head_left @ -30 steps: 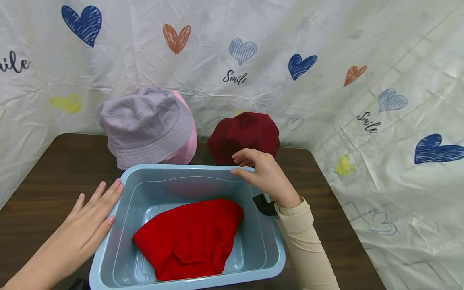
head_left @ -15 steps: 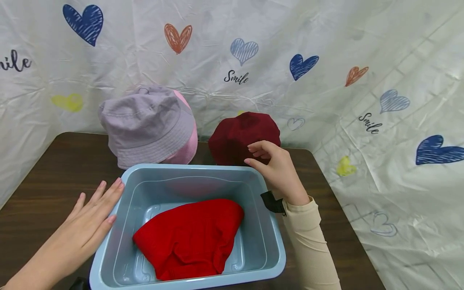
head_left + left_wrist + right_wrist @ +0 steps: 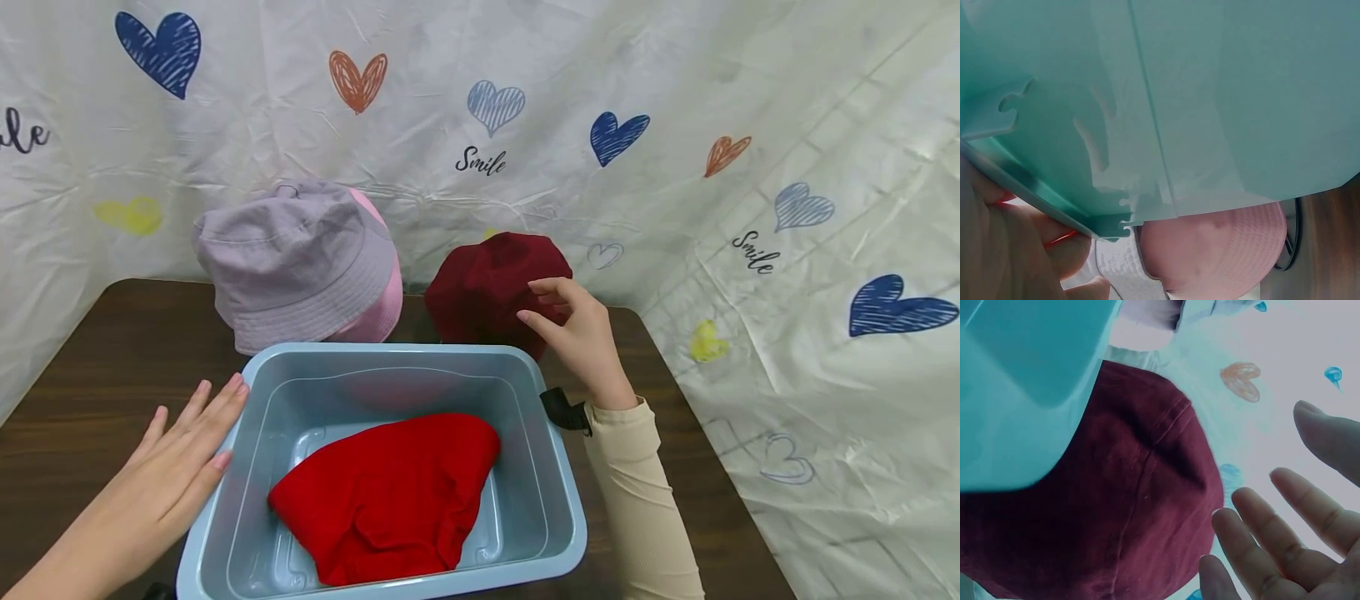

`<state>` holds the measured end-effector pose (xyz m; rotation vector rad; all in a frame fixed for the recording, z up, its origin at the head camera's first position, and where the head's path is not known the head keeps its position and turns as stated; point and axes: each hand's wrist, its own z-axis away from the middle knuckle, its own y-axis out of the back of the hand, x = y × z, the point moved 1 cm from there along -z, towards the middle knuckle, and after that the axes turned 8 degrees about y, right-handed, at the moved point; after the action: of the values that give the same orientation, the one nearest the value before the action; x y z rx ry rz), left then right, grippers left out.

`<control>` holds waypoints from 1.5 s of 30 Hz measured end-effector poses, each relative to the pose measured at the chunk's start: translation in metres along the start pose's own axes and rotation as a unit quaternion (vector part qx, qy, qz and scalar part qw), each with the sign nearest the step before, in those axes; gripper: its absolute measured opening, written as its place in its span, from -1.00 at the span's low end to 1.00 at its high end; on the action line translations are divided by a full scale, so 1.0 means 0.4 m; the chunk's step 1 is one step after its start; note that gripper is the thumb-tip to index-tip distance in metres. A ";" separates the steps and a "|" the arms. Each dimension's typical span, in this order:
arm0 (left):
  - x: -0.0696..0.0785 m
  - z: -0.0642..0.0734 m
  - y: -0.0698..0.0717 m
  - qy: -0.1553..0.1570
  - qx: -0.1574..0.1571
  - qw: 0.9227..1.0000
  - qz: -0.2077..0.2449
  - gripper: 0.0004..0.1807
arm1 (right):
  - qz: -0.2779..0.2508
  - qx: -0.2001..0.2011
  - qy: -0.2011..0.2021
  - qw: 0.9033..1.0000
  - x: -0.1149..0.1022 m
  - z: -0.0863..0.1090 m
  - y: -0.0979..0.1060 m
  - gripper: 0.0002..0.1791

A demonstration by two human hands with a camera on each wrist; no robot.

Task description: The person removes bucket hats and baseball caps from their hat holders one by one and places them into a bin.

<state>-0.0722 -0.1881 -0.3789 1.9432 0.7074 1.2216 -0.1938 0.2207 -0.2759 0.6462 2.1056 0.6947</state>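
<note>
My left hand (image 3: 176, 462) lies with straight fingers along the left rim of a light blue plastic bin (image 3: 566, 467). In the left wrist view its fingers (image 3: 1066, 253) are at the bin's edge. Inside the bin lies a limp, bright red piece of cloth, like a soft hat (image 3: 393, 500). Just past the bin's back right corner, my right hand (image 3: 581, 337) hovers beside a maroon cap (image 3: 487, 287), thumb and fingers apart and nothing between them. The right wrist view shows its fingertips close to the cap's crown.
A lavender bucket hat (image 3: 292, 267) stands behind the bin at the left, with a pink hat (image 3: 386, 304) partly hidden behind it. All rest on a dark wooden table (image 3: 67, 400). A white cloth (image 3: 420, 125) printed with hearts hangs at the back and right.
My right hand has moved right and farther back, from over the bin's back rim to beside the maroon cap. My left hand stays at the rim.
</note>
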 end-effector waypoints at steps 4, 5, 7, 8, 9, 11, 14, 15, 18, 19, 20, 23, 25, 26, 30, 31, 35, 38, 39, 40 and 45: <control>-0.001 0.001 -0.002 0.002 0.004 1.000 0.005 -0.30 | -0.007 0.019 -0.010 1.000 0.020 -0.007 0.006 -0.61; -0.001 0.001 -0.002 0.002 0.004 1.000 0.006 -0.30 | -0.005 0.022 -0.012 1.000 0.025 -0.008 0.008 -0.61; -0.001 0.001 -0.002 0.003 0.003 1.000 0.005 -0.30 | 0.003 0.028 -0.017 0.999 0.035 -0.011 0.010 -0.61; -0.001 0.000 -0.001 0.003 0.004 1.000 0.006 -0.30 | 0.007 0.031 -0.019 0.999 0.040 -0.013 0.011 -0.60; 0.000 0.000 -0.001 0.004 0.002 1.000 0.005 -0.30 | 0.011 0.033 -0.021 0.999 0.044 -0.015 0.012 -0.60; 0.000 0.000 -0.001 0.004 0.001 1.000 0.003 -0.30 | 0.019 0.040 -0.024 0.999 0.052 -0.018 0.013 -0.58; -0.001 0.001 -0.001 0.004 0.005 1.000 0.006 -0.29 | 0.028 0.051 -0.026 0.998 0.064 -0.025 0.012 -0.55; -0.001 0.001 -0.001 0.004 0.003 1.000 0.006 -0.30 | 0.032 0.055 -0.027 0.998 0.068 -0.028 0.012 -0.53; -0.001 0.001 -0.001 0.006 0.002 1.000 0.007 -0.29 | 0.044 0.062 -0.029 0.997 0.080 -0.035 0.010 -0.49; -0.001 0.001 -0.001 0.006 -0.001 1.000 0.006 -0.30 | 0.050 0.063 -0.029 0.996 0.083 -0.037 0.008 -0.46; 0.000 0.000 0.000 0.007 -0.002 1.000 0.005 -0.30 | 0.054 0.064 -0.030 0.996 0.086 -0.039 0.008 -0.45; 0.001 -0.001 0.001 0.008 -0.004 1.000 0.003 -0.30 | 0.066 0.064 -0.028 0.995 0.092 -0.044 0.004 -0.39; 0.000 0.000 0.000 0.006 -0.001 1.000 0.005 -0.30 | 0.071 0.063 -0.027 0.995 0.096 -0.048 0.001 -0.35; -0.001 0.000 0.000 0.005 0.001 1.000 0.005 -0.30 | 0.072 0.063 -0.026 0.995 0.097 -0.050 -0.001 -0.34; -0.001 0.001 -0.001 0.004 0.007 1.000 0.007 -0.30 | 0.075 0.058 -0.027 0.995 0.104 -0.057 -0.009 -0.30; 0.000 0.001 -0.001 0.004 0.007 1.000 0.008 -0.30 | 0.075 0.057 -0.027 0.995 0.107 -0.058 -0.011 -0.30; 0.002 0.000 0.000 0.005 0.008 1.000 0.011 -0.30 | 0.076 0.049 -0.035 0.995 0.112 -0.061 -0.019 -0.26; 0.003 0.000 0.000 0.007 0.007 1.000 0.013 -0.31 | 0.078 0.045 -0.043 0.995 0.114 -0.062 -0.022 -0.21; 0.002 0.000 -0.001 0.007 0.006 1.000 0.012 -0.31 | 0.080 0.044 -0.045 0.995 0.115 -0.062 -0.022 -0.20; 0.002 0.000 -0.001 0.007 0.006 1.000 0.012 -0.31 | 0.083 0.042 -0.048 0.994 0.116 -0.063 -0.023 -0.19; 0.002 0.000 0.000 0.008 0.008 1.000 0.010 -0.30 | 0.099 0.037 -0.059 0.993 0.119 -0.069 -0.027 -0.16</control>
<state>-0.0717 -0.1874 -0.3787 1.9592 0.7084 1.2498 -0.2441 0.2369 -0.2942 0.9252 1.9833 0.6709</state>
